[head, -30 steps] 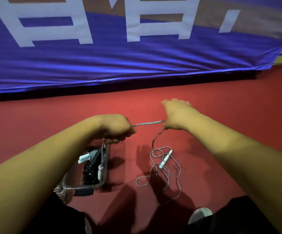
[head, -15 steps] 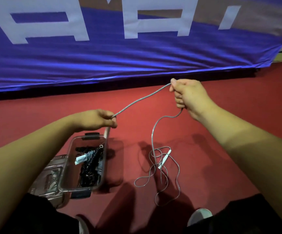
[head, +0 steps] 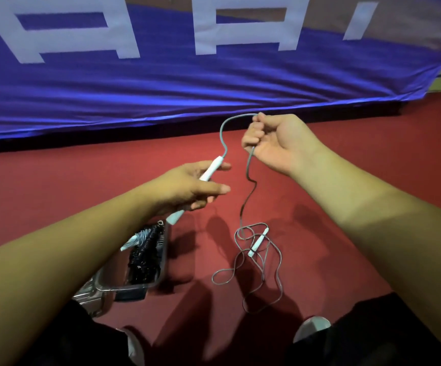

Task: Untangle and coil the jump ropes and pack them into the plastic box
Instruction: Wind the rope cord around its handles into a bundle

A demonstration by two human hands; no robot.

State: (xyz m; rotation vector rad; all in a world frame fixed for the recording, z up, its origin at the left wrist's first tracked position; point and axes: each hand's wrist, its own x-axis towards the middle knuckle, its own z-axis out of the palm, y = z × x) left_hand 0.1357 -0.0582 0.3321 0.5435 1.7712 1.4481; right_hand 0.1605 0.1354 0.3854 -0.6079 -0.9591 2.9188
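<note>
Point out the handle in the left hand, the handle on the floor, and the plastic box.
held handle (head: 211, 169), head view, upper shaft
floor handle (head: 258, 243), head view, middle
plastic box (head: 164, 252), head view, right rim

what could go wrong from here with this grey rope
The grey rope below the right hand runs into crossed loops around the second handle on the floor; pulling upward may cinch them into a knot. The plastic box already holds a black rope, so a loose coil may not fit.
</note>
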